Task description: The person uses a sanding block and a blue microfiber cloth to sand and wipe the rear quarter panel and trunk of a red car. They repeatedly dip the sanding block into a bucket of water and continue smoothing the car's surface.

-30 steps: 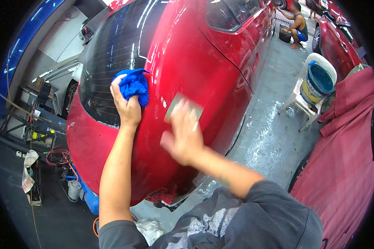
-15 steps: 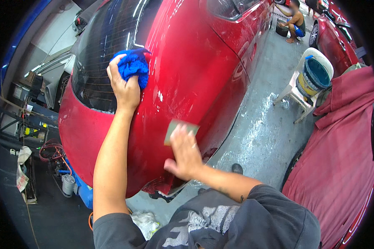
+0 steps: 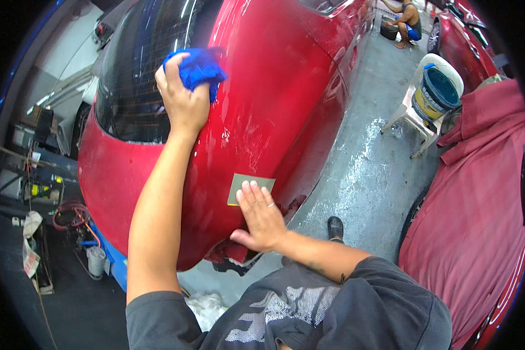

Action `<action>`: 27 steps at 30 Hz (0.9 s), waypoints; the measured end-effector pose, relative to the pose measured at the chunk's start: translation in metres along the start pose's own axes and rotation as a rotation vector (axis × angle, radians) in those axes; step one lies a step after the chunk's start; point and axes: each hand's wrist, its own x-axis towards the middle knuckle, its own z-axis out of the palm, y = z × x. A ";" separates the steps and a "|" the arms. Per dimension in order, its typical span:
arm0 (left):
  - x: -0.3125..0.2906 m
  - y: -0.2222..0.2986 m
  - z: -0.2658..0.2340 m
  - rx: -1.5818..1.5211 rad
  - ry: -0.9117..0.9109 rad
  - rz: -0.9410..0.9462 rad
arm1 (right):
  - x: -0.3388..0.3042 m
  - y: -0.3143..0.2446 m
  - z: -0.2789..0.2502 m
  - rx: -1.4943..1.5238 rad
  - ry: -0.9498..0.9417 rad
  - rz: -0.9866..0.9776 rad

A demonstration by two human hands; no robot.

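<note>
A blue microfibre cloth (image 3: 198, 71) is bunched in my left hand (image 3: 184, 105), whose fingers curl round it. That hand is over the edge between the dark rear window (image 3: 139, 76) and the red car's body (image 3: 262, 81). Flat on the rear corner panel lies a greenish-grey sheet of sandpaper (image 3: 240, 185). The fingers of my right hand (image 3: 261, 219) are stretched out over the sheet's near part, with the thumb apart and a ring on one finger. Pale wet streaks mark the red paint near both hands.
At right, a white plastic chair (image 3: 398, 119) bears a bucket (image 3: 436, 96) of bluish liquid. A maroon cover (image 3: 466, 233) drapes another vehicle. Farther off, a person (image 3: 407, 23) crouches by a black tub (image 3: 388, 29). Hoses (image 3: 70, 214) and equipment crowd the left.
My left hand and the blue cloth have moved a little farther away and to the right. My right hand, blurred before, now shows sharply at nearly the same spot on the panel.
</note>
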 end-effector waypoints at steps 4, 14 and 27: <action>0.003 0.019 0.002 0.131 -0.007 0.058 | 0.123 0.141 -0.066 -0.184 0.444 0.202; 0.004 0.021 0.006 0.184 0.002 0.034 | 0.027 0.112 -0.047 -0.151 0.141 0.077; 0.028 0.045 0.031 0.265 -0.052 -0.021 | 0.120 0.353 -0.178 -0.144 -0.050 -0.290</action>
